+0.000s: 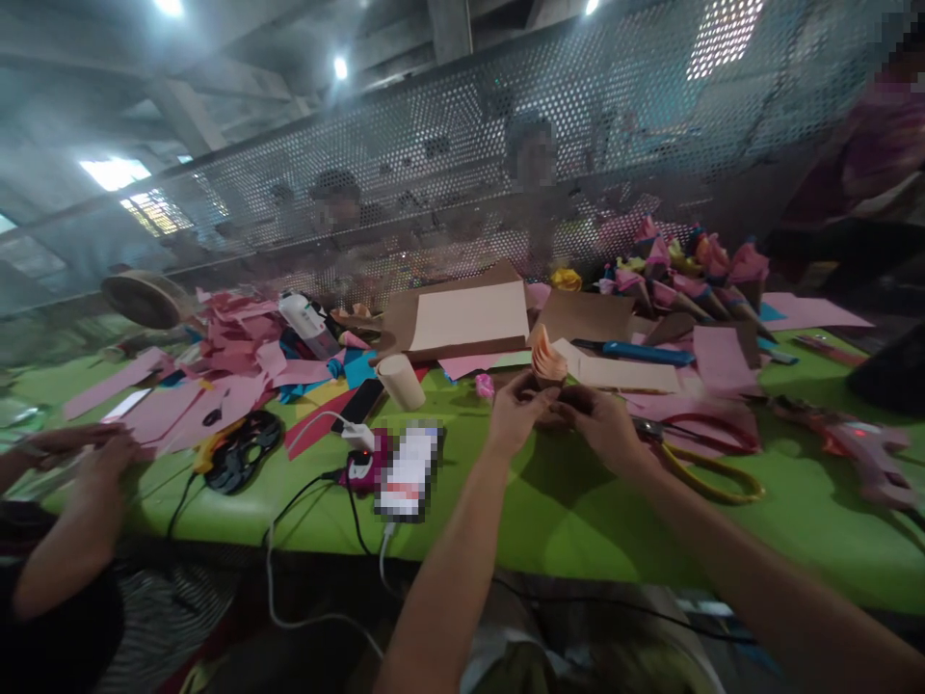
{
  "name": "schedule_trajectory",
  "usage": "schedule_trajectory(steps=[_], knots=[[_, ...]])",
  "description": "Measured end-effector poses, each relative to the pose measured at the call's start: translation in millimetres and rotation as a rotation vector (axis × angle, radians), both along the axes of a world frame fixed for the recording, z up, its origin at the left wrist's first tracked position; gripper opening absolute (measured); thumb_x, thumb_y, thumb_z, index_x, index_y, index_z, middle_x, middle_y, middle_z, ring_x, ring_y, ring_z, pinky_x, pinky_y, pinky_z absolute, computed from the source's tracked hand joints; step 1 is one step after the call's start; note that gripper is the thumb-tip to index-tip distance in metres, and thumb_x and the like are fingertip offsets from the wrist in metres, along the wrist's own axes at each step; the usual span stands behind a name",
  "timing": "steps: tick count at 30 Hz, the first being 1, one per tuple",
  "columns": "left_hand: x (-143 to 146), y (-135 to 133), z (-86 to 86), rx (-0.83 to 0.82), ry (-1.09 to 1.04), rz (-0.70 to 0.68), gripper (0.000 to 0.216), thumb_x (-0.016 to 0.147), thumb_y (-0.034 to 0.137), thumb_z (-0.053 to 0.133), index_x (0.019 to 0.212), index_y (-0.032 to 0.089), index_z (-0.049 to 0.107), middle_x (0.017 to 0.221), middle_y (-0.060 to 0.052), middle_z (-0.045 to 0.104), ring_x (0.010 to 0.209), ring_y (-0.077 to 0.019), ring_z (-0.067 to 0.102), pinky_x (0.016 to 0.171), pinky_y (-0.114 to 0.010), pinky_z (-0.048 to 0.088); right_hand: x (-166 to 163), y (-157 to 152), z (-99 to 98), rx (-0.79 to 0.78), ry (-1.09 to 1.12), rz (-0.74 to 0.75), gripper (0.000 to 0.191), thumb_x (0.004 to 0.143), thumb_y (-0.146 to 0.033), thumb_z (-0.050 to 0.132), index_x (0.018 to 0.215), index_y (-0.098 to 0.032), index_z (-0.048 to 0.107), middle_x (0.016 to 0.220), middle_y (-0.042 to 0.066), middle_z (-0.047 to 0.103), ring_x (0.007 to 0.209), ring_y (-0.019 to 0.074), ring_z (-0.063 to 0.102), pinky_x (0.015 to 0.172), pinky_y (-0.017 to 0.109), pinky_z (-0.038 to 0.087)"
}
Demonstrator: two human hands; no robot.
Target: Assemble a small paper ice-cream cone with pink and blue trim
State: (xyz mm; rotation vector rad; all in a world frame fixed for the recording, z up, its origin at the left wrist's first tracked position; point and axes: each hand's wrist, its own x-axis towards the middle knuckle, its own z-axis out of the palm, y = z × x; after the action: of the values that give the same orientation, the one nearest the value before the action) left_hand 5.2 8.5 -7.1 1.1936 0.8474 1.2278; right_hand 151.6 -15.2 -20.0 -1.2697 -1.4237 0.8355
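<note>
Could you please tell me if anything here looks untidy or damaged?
The pink paper heap on the left looks untidy: a loose jumble, with sheets spread before it. No spill or damage stands out near the pleated peach paper in the left hand.

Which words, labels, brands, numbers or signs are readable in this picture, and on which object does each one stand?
No text can be read.
Lit phone: screen pixelated, unreadable.
White container: any markings are too small and blurred.
Blue cutter: no legible lettering.
Peach folded paper: no writing visible.
</note>
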Motion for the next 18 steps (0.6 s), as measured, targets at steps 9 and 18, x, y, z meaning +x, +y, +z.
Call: schedule_trajectory(steps=[9,18], knots=[[2,5,-6.0,0.003,0.001,0.022,0.036,0.057,0.041,0.092,0.08,0.019,0.075,0.078,-0.001,0.071,0.07,-0.0126,0.058,0.072,-0.029,0.045,-1,2,-3.3,0.005,-0.014,0.037,0.043,0.072,-0.066,0.071,0.079,-0.024,0.073,0.076,0.005,0.075,0.071,0.0253,0.067,0.071,0.039,0.05],[-2,9,-4.6,-0.039,-0.1,0.093,0.045,0.054,0.043,0.092,0.087,0.017,0.076,0.074,-0.001,0.069,0.065,-0.0111,0.054,0.065,-0.026,0.041,24,-29,31.3,0.225,0.08,-0.187,0.031,0.081,-0.05,0.073,0.1,-0.025,0.073,0.101,0.009,0.073,0.088,0.0272,0.067,0.076,0.042,0.054]])
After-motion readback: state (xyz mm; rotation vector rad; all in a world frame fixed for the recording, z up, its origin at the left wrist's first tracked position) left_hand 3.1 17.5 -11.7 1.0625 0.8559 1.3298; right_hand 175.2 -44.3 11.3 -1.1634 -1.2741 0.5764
